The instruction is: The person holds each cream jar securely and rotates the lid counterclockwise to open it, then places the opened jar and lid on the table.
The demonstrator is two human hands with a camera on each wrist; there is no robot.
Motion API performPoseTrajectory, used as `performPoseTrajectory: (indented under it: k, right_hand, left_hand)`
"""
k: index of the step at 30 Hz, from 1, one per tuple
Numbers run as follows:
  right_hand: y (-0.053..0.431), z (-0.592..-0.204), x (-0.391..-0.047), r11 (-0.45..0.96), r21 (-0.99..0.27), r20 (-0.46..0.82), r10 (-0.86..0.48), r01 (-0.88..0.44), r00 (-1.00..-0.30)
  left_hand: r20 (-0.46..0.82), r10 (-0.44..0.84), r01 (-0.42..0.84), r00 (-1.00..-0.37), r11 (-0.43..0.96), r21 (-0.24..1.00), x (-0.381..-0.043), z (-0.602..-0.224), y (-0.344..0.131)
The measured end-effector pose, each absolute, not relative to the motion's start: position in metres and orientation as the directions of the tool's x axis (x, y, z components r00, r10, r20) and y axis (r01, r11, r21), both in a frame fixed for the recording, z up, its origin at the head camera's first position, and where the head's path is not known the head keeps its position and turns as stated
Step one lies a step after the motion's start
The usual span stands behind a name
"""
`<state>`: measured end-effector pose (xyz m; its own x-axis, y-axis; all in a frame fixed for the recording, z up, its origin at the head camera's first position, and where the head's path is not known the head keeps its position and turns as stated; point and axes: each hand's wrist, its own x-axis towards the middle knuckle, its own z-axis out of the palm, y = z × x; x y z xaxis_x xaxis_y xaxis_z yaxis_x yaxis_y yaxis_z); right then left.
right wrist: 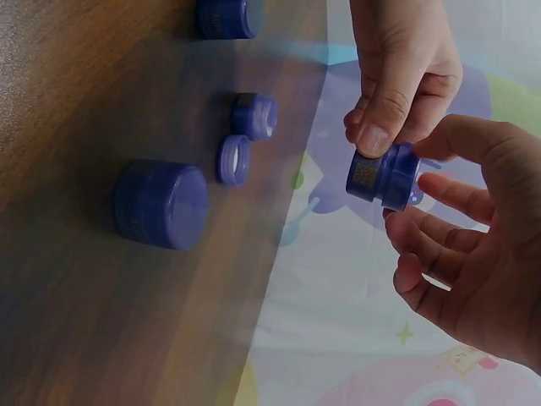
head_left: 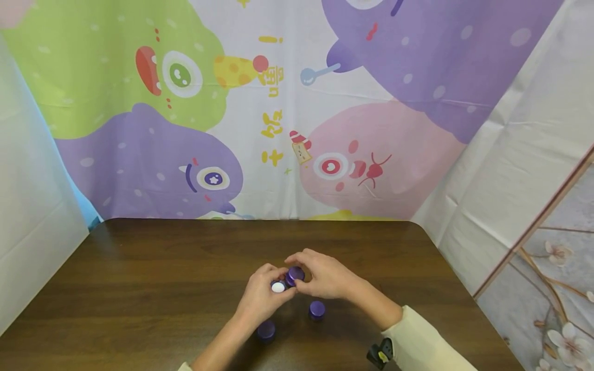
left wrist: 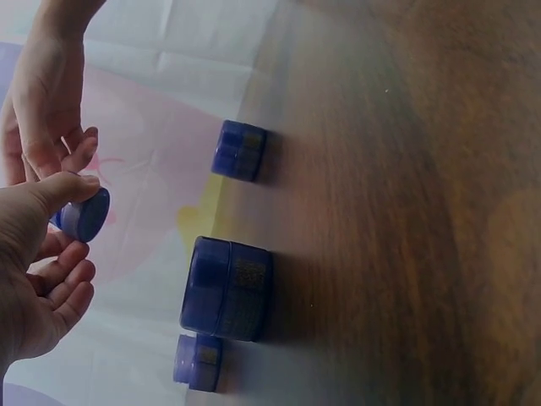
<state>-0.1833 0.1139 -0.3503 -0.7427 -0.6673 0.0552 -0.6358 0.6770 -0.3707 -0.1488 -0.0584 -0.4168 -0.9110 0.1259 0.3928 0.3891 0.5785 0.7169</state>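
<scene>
Right hand (right wrist: 503, 249), jar (right wrist: 365, 178) upright, lid (right wrist: 401, 179) up

Head cam is looking forward-down at table (head_left: 139, 288); wrist cams are viewing closer, rolled sideways, sharing left hand (head_left: 260, 298), right hand (head_left: 328, 277).

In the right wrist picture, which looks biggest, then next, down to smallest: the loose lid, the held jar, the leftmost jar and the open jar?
1. Leftmost jar
2. Held jar
3. Open jar and loose lid: they look too alike to rank.
</scene>
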Motion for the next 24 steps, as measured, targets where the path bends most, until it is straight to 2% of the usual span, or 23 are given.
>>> performPoseTrajectory:
  k: [7,17,24]
  right_hand:
    - [0.1139,-0.353,-0.1838,0.699,-0.375,0.096,-0.624,-0.609,-0.776]
    - [0.1145,-0.3542,-0.1848,0.655,-0.35,0.076,-0.692,-0.67,-0.717]
    - [0.1145,-0.3549,-0.1846,0.693,-0.373,0.09,-0.635,-0.617,-0.768]
  left_hand:
    - [0.415,0.136,0.416,-0.9,0.556,0.72,-0.1497,-0.4179,-0.0594]
    - [0.422,0.115,0.403,-0.9,0.591,0.699,-0.1487,-0.4192,-0.0599]
    - [0.412,0.118,0.397,-0.904,0.593,0.701,-0.1488,-0.4182,-0.0606]
